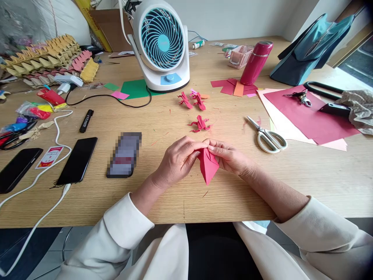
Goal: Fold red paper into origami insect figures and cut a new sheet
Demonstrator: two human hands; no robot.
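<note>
A folded piece of red origami paper (207, 168) is held above the wooden table, its pointed end hanging down toward me. My left hand (180, 158) pinches its upper left edge between thumb and fingers. On the other side, my right hand (229, 154) grips the upper right edge, thumb on the folds. The fingertips partly cover the top of the paper. Just beyond my hands lies a red origami figure with thin limbs (199, 123). Two more such figures, one on the left (185, 100) and one on the right (199, 101), sit farther back.
Scissors (269, 137) lie to the right, near large red sheets (314, 116) with keys on top. A white fan (166, 42) stands at the back, a red flask (256, 64) right of it. Several phones, one a black phone (78, 160), and a marker (86, 121) lie left.
</note>
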